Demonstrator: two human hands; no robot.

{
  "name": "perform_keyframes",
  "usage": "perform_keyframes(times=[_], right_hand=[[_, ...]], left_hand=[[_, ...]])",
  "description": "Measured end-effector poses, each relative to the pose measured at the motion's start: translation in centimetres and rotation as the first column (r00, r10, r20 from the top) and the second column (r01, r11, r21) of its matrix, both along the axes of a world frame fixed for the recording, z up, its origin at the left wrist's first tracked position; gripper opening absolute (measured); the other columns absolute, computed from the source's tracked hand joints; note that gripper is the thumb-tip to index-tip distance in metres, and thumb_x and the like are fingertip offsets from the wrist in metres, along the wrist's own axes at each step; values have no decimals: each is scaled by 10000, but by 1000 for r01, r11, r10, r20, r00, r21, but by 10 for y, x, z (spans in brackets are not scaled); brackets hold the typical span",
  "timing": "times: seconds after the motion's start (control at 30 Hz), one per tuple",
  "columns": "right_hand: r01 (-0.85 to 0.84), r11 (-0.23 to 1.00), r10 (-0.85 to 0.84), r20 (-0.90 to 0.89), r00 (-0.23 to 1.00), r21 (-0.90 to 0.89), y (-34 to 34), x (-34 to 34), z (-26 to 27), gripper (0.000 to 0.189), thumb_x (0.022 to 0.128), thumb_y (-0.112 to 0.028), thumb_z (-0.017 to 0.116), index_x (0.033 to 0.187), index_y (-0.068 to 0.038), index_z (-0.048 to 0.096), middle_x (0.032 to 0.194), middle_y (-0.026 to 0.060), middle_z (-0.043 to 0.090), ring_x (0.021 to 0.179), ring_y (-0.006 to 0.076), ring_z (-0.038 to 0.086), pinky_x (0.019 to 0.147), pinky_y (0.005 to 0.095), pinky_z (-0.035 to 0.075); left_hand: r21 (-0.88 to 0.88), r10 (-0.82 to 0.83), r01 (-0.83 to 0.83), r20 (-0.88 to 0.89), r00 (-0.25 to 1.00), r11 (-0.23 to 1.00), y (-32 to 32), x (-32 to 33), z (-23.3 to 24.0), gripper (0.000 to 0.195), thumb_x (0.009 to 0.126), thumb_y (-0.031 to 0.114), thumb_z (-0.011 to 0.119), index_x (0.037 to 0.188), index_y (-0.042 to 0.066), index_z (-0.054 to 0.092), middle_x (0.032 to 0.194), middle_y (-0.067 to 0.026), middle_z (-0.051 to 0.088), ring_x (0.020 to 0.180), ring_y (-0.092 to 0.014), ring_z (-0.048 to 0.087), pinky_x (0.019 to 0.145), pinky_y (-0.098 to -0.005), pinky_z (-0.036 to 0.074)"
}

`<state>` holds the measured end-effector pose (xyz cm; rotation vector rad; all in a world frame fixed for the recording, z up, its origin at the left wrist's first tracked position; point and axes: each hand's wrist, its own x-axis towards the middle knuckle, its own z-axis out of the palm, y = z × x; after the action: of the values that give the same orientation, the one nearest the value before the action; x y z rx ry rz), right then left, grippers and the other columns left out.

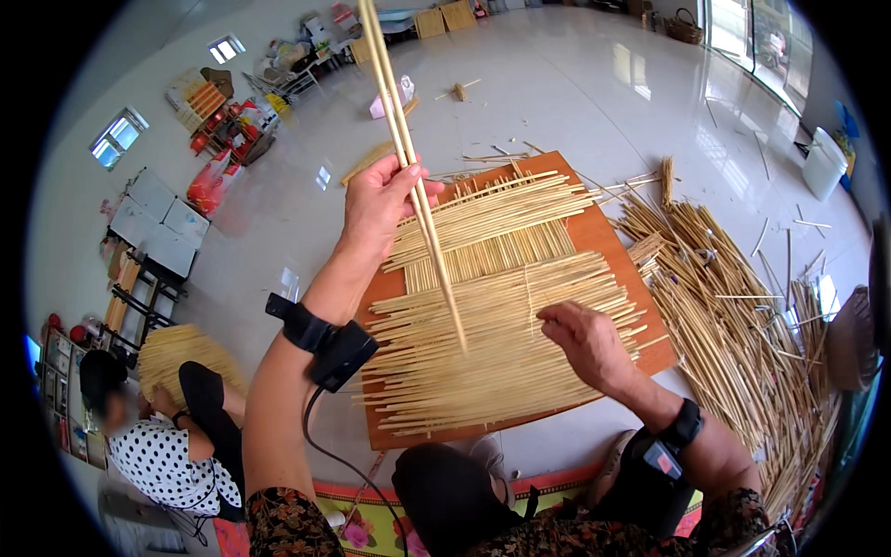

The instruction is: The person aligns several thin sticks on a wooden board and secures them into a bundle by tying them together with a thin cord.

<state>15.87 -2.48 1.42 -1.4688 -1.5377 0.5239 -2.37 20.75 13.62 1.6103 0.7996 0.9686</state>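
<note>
My left hand (391, 198) grips a pair of long, pale plant stalks (406, 132) held upright above the work, their lower ends over the stalk mat (452, 376). That mat of side-by-side stalks lies on a brown wooden board (605, 230), with a string (530, 299) running across its rows. Close to the string, at the mat's right part, is my right hand (581, 338) with curled fingers; whether it pinches a thread cannot be told. Farther back on the board, a loose layer of stalks (494, 212) lies across stalks set the other way.
A large heap of stalks (731, 334) lies on the floor right of the board. Another person (163, 445) sits at the left with a stalk bundle (188, 358). A white bin (825, 163) stands at the right. A flowered mat (369, 526) lies below me.
</note>
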Motion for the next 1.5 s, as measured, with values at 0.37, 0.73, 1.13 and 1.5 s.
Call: perform_keyframes(times=[0.37, 0.73, 1.13, 1.5], right_hand=[[-244, 932, 186, -224, 957, -269, -21, -29, -10, 347, 942, -292, 616, 1018, 44, 658, 811, 139, 651, 701, 177, 644, 644, 321, 532], [-154, 895, -21, -385, 923, -420, -19, 1, -22, 255, 922, -191, 555, 840, 29, 655, 700, 70, 645, 608, 130, 645, 560, 267, 540], [-268, 876, -3, -558, 830, -402, -26, 53, -1, 270, 877, -217, 670, 954, 42, 674, 845, 95, 671, 737, 135, 657, 637, 274, 561], [-300, 932, -50, -891, 452, -204, -23, 39, -21, 415, 880, -252, 718, 1150, 42, 604, 991, 82, 636, 894, 169, 642, 802, 303, 558]], left_hand=[[-348, 73, 43, 314, 947, 936, -68, -16, -57, 201, 972, 109, 563, 1138, -4, 563, 1024, -104, 634, 1006, -271, 666, 878, -388, 577], [650, 353, -97, -276, 894, 753, -76, -46, -28, 226, 970, 88, 526, 1185, 50, 588, 1028, -97, 668, 870, -212, 694, 678, -352, 569], [181, -200, 482, -745, 636, 857, -99, -107, -65, 245, 945, 66, 502, 1145, 4, 631, 760, -52, 617, 695, -140, 595, 633, -319, 492], [-275, -373, 258, -579, 725, 926, -128, -100, -89, 300, 1012, 161, 464, 1214, -6, 608, 768, 15, 593, 641, -35, 515, 573, -178, 466]])
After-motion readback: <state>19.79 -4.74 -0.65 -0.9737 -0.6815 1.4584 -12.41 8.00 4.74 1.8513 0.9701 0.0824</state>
